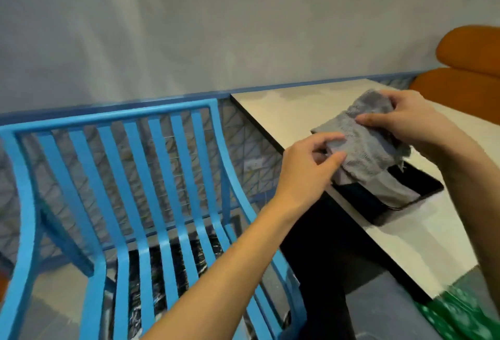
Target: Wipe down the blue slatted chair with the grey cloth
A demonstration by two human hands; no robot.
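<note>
While both hands, left hand point(311, 169) and right hand point(400, 120), pinch the grey fuzzy cloth point(370, 139) above the pale table point(284, 107), seemingly folding it, the blue slatted metal chair point(151, 171) stands unwiped at left.

Pale table top point(284, 107) with dark edge, far end near the wall. Lying flat on it, close to the left edge: glossy black slab point(359, 201) with rounded corners, tablet or tray, not distinguishable. Below, grey floor point(378, 312), bearing the blue slatted chair point(27, 190) just beside the table.
</note>
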